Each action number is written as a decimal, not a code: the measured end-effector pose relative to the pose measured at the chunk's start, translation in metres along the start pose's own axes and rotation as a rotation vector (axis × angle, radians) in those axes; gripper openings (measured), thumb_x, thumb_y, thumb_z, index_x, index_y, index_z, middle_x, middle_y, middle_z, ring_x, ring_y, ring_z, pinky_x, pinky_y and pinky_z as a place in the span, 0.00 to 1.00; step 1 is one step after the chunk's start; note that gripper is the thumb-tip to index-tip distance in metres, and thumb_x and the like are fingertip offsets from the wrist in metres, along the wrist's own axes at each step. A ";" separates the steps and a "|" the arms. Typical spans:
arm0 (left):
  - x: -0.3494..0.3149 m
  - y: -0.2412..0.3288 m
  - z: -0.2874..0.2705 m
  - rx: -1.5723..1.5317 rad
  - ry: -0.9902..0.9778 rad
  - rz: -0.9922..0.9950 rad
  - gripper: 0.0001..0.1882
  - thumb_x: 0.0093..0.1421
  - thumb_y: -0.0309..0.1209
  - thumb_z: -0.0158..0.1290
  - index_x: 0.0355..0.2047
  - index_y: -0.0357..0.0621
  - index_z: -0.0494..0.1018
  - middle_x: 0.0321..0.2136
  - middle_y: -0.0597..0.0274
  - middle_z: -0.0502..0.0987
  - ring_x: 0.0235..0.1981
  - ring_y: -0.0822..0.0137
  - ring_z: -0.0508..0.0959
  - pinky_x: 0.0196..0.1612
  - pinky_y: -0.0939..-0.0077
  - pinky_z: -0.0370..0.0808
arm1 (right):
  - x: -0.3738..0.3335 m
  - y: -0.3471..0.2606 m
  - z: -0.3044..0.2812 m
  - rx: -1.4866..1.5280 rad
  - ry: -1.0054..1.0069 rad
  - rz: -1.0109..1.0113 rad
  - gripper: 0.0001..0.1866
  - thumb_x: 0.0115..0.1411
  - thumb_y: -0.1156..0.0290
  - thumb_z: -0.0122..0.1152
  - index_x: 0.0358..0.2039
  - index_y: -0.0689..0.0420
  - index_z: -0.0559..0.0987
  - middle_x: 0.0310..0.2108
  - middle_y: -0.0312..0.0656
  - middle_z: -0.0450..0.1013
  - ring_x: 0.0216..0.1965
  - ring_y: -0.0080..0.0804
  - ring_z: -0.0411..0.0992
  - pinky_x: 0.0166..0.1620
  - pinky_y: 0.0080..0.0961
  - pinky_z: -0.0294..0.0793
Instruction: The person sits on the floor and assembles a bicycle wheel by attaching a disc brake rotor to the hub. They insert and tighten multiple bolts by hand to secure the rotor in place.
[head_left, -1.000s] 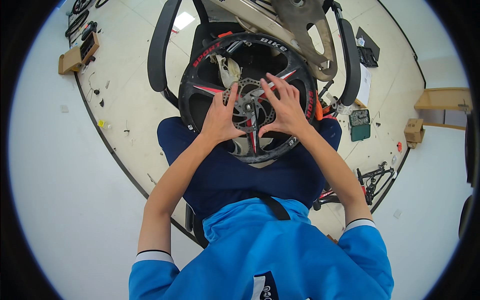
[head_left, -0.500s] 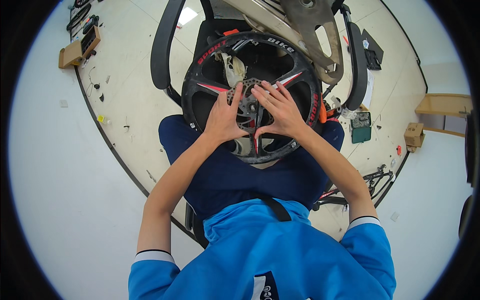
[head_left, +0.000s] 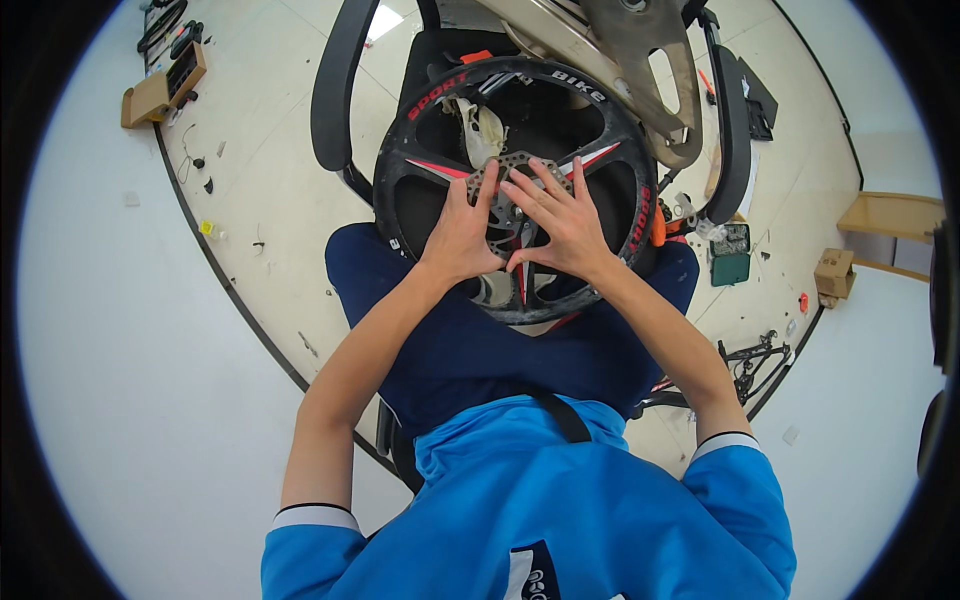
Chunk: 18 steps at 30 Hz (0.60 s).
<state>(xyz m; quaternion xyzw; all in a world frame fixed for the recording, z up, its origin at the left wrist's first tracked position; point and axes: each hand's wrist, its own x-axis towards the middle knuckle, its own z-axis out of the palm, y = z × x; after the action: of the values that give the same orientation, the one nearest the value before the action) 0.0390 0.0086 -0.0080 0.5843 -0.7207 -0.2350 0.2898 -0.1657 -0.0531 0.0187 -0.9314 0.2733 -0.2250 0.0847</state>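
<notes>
Bicycle wheel and brake disc, seen from above. The black wheel with broad, red-and-white-striped spokes (head_left: 525, 270) lies on a black office chair (head_left: 733, 150), its near rim over the dark blue trousers (head_left: 510, 350) covering the person's lap. At its centre, around the small metal hub (head_left: 519, 212), sits the silver-grey, round, perforated metal brake disc (head_left: 515, 161).

The left hand (head_left: 460, 230) lies at the disc's left side, thumb and forefinger set wide apart, the forefinger reaching to the disc's upper left edge. The right hand (head_left: 568, 225) is spread broadly over the disc's right side, its fingers fanned across the perforated band. The two thumbs come close together below the hub; whether they touch cannot be told.

State of the work: the disc appears to be in place at the hub — roughly concentric with it, as far as the fingers allow one to judge. Its fastening seems to be the part left open — the hands cover much of the inner disc, so bolts, tight or missing, cannot be made out. Neither hand shows a tool. Beyond the wheel lies a grey-brown metal bicycle part (head_left: 620, 50), untouched by either hand.
</notes>
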 end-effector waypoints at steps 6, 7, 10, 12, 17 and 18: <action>0.001 -0.002 0.002 0.016 0.015 0.022 0.75 0.31 0.44 0.79 0.74 0.39 0.45 0.55 0.37 0.62 0.55 0.38 0.68 0.60 0.53 0.70 | 0.012 0.005 -0.004 -0.002 -0.076 -0.032 0.62 0.32 0.33 0.73 0.69 0.47 0.69 0.69 0.38 0.66 0.73 0.44 0.57 0.71 0.73 0.41; 0.000 -0.002 0.001 0.021 -0.004 0.007 0.75 0.31 0.44 0.79 0.74 0.39 0.45 0.55 0.37 0.62 0.55 0.38 0.68 0.60 0.53 0.70 | 0.013 0.005 -0.005 0.013 -0.081 -0.029 0.62 0.32 0.32 0.73 0.69 0.47 0.69 0.69 0.39 0.66 0.73 0.45 0.57 0.71 0.72 0.40; 0.000 0.000 -0.002 0.052 0.038 0.018 0.73 0.33 0.46 0.78 0.75 0.44 0.45 0.53 0.39 0.63 0.54 0.39 0.69 0.60 0.53 0.70 | 0.017 0.005 -0.011 0.032 -0.102 -0.028 0.62 0.33 0.31 0.73 0.69 0.49 0.69 0.70 0.42 0.65 0.73 0.46 0.57 0.73 0.67 0.41; 0.000 0.000 -0.002 0.065 0.064 0.047 0.73 0.34 0.46 0.77 0.76 0.46 0.45 0.52 0.40 0.63 0.53 0.39 0.69 0.60 0.54 0.70 | 0.015 0.003 -0.015 0.050 -0.078 0.007 0.62 0.33 0.33 0.74 0.68 0.49 0.69 0.70 0.44 0.64 0.73 0.46 0.57 0.73 0.64 0.43; -0.003 0.006 0.000 0.096 0.061 0.011 0.70 0.36 0.44 0.76 0.76 0.48 0.47 0.51 0.41 0.64 0.55 0.40 0.68 0.61 0.53 0.69 | -0.027 -0.016 -0.015 0.155 0.101 0.281 0.61 0.35 0.39 0.81 0.68 0.54 0.68 0.71 0.49 0.61 0.74 0.47 0.55 0.73 0.53 0.48; -0.006 0.010 -0.002 0.099 0.063 -0.007 0.69 0.36 0.43 0.76 0.76 0.49 0.47 0.52 0.42 0.65 0.55 0.40 0.68 0.61 0.53 0.68 | -0.039 -0.025 -0.011 0.190 0.141 0.377 0.61 0.35 0.40 0.82 0.68 0.54 0.68 0.71 0.50 0.60 0.74 0.47 0.55 0.73 0.52 0.48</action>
<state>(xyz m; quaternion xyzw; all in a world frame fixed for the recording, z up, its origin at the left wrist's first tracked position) 0.0342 0.0167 -0.0003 0.6075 -0.7200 -0.1813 0.2822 -0.1884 -0.0113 0.0208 -0.8337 0.4252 -0.2945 0.1935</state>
